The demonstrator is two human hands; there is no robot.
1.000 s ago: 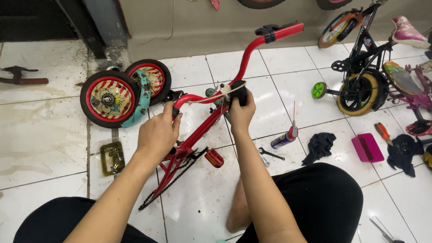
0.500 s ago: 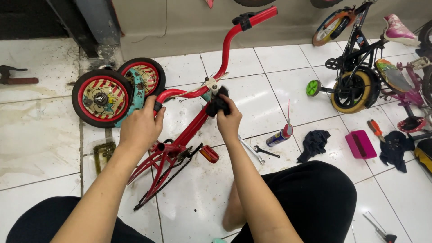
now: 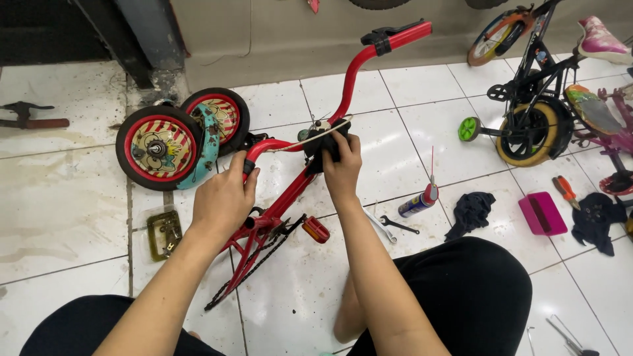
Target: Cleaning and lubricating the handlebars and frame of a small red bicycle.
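Spray can [image 3: 418, 204] lying on floor tiles right of bike: blue-yellow label, red cap, thin red straw.

We cannot see what the right hand [image 3: 339, 158] presses at the centre of the frame: its fingers cover a dark part at the stem of the red bike frame [image 3: 283, 198], and whether that part is a rag or a clamp is unclear. The left hand [image 3: 224, 198] hides the near end of the handlebar [image 3: 356, 66]. The second wheel [image 3: 221, 115] is half covered by the front wheel [image 3: 157, 146]. At the right edge the pink bicycle [image 3: 610, 118] is cut off, and the tool [image 3: 568, 335] at lower right runs out of frame. The dark tool [image 3: 30, 118] at upper left is too small to identify.
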